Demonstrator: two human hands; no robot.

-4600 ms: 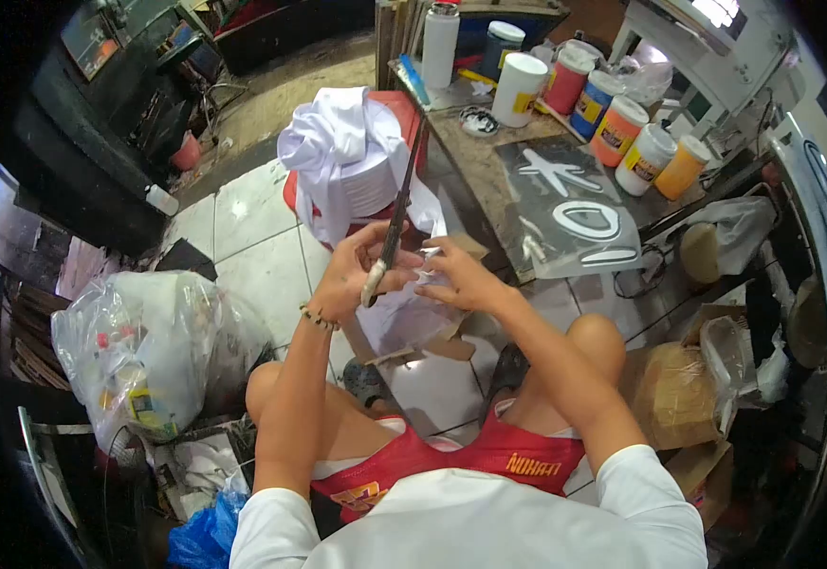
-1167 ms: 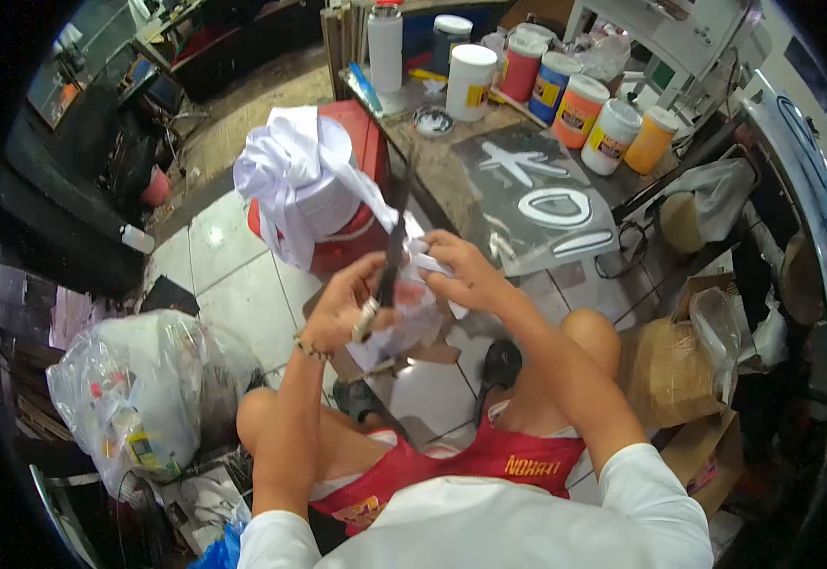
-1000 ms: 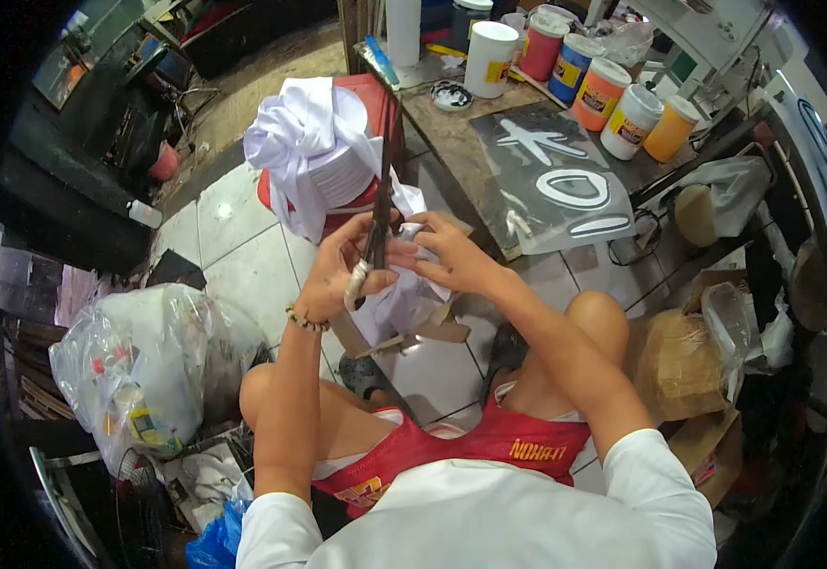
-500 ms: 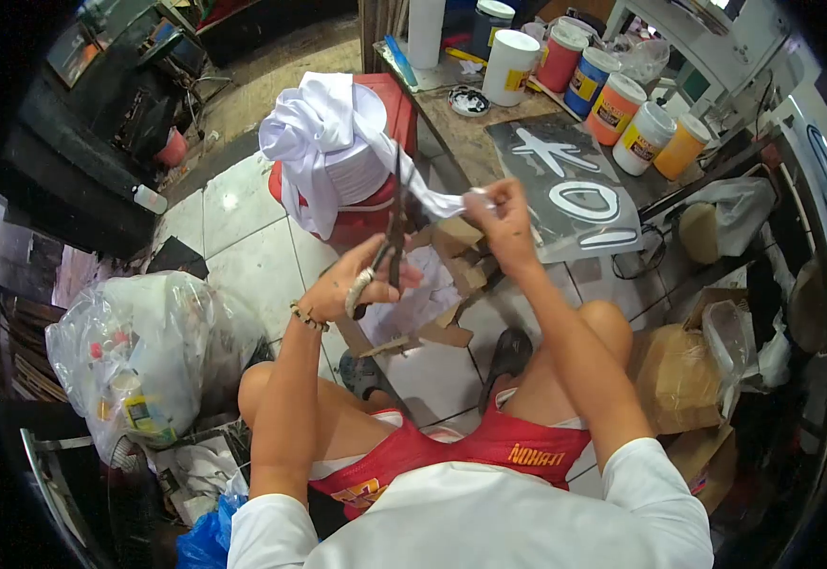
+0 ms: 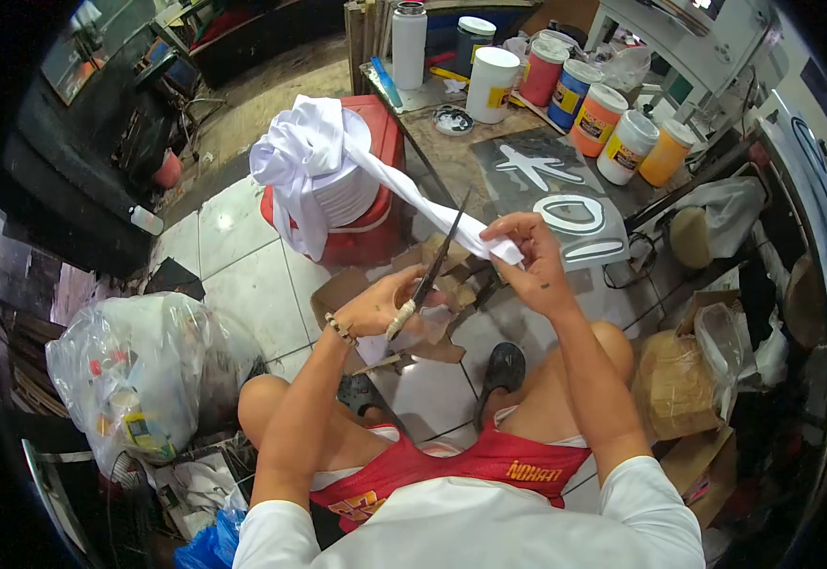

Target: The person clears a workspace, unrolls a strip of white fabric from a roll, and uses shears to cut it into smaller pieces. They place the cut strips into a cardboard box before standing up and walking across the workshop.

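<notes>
My left hand (image 5: 376, 305) is wrapped around dark scissors (image 5: 442, 251) with a pale wrapped handle, blades pointing up and away from me. My right hand (image 5: 535, 264) pinches the end of a twisted white cloth strip (image 5: 413, 196), which stretches taut back to a bunched white cloth (image 5: 302, 142). That bundle lies over a round, ribbed white roll (image 5: 349, 196) on top of a red container (image 5: 390, 142). The blades cross close by the strip; whether they touch it I cannot tell. Below my hands an open cardboard box (image 5: 328, 289) sits on the tiles, partly hidden by my left hand.
Several paint jars (image 5: 597, 120) line the table (image 5: 432, 123) at upper right, beside a dark sheet with white lettering (image 5: 537, 175). A clear bag of containers (image 5: 148, 370) stands on the left. Another taped cardboard box (image 5: 674, 379) is by my right knee.
My right hand has moved down and right, drawing the cloth strip out longer. My left hand has shifted right with the scissors, which now tilt to the right. The view has shifted slightly.
</notes>
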